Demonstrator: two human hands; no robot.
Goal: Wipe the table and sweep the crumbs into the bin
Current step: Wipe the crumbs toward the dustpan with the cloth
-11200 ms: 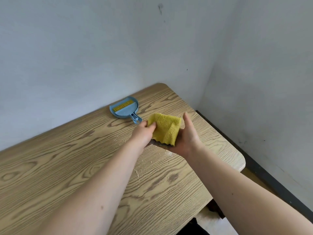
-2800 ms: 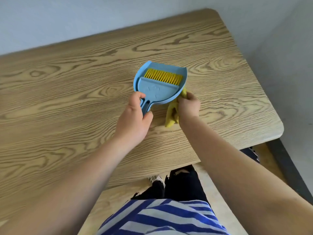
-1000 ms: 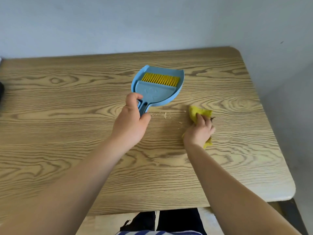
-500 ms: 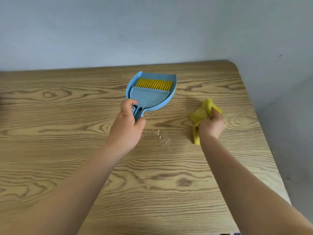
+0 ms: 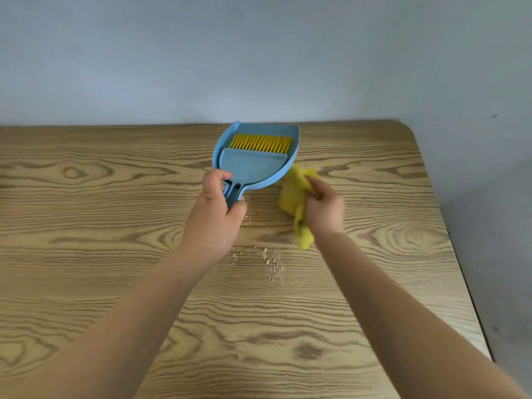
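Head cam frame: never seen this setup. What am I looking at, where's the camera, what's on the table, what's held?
There is no robot here. A person wears one wide-angle camera on the head, looking forward and down, so both bare forearms reach into the picture from the bottom.

The surface is a wood-grain table standing against a pale wall. On it lie loose crumbs, between the two arms and nearer the person than the dustpan.

The left hand grips the handle of a blue dustpan. A small brush with yellow bristles sits nested in the pan.

The right hand grips a bunched yellow cloth just right of the pan; this hand is a little blurred.

No bin is in view.
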